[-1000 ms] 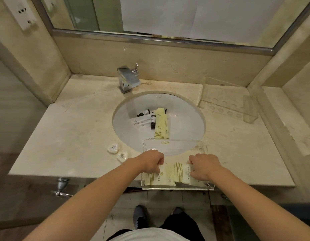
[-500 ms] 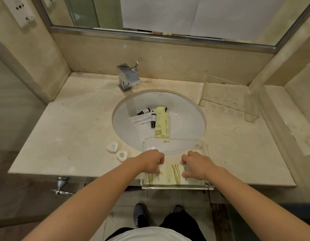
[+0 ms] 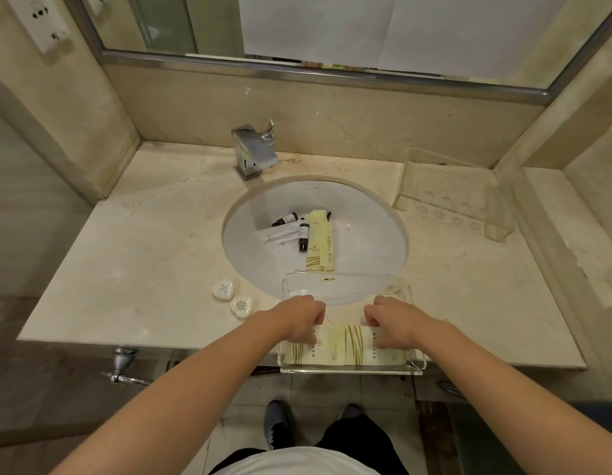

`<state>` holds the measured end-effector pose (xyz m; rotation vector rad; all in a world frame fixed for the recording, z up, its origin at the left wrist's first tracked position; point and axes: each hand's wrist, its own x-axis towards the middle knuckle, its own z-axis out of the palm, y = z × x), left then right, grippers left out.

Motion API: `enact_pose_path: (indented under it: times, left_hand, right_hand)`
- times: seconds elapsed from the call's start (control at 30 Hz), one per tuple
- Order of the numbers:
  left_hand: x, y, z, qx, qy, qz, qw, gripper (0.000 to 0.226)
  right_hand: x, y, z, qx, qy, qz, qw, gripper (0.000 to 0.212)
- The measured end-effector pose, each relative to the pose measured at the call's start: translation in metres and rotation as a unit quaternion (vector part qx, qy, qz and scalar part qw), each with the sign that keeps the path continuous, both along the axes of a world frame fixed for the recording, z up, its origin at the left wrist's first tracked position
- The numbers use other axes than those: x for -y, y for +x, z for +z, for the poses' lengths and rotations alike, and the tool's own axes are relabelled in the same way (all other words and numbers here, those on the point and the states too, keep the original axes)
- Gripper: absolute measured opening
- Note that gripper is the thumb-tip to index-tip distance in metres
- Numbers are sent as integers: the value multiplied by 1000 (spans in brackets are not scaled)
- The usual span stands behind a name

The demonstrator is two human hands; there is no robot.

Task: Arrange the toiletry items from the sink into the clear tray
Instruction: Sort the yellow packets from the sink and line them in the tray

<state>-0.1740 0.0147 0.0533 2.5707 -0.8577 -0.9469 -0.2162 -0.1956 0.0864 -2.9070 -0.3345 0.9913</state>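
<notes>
A clear tray (image 3: 349, 369) sits at the counter's front edge, partly over the sink (image 3: 366, 234). Several cream packets with gold stripes (image 3: 352, 344) lie in a row inside it. My left hand (image 3: 303, 318) has its fingers curled down on the leftmost packet. My right hand (image 3: 392, 323) presses curled fingers on the rightmost packet. In the sink basin lie two dark small bottles (image 3: 303, 236), a clear sachet (image 3: 279, 236) and more cream packets (image 3: 320, 240).
Two white heart-shaped soaps (image 3: 232, 298) lie on the counter left of the tray. A steel faucet (image 3: 255, 152) stands behind the sink. A clear acrylic holder with round holes (image 3: 452, 200) sits at the back right. The counter edge runs under the tray.
My right hand has slid left along the tray, pushing the packets closer together. My left hand has stayed on the left packet.
</notes>
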Motion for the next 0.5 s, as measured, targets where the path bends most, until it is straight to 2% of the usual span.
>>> enact_pose_path:
  times: [0.1,0.3,0.5]
  left_hand:
    - [-1,0,0,1,2,1,1000,31]
    - [-1,-2,2,11,-25,22,999,40]
    - [-9,6,17,73,-150,173,971,25]
  right_hand:
    - [0,0,-2,4,-15,3,1000,22]
    - [-3,0,-9,-4,6,-12,1000,39]
    - [-9,9,-2,-29,3,-4,1000,42]
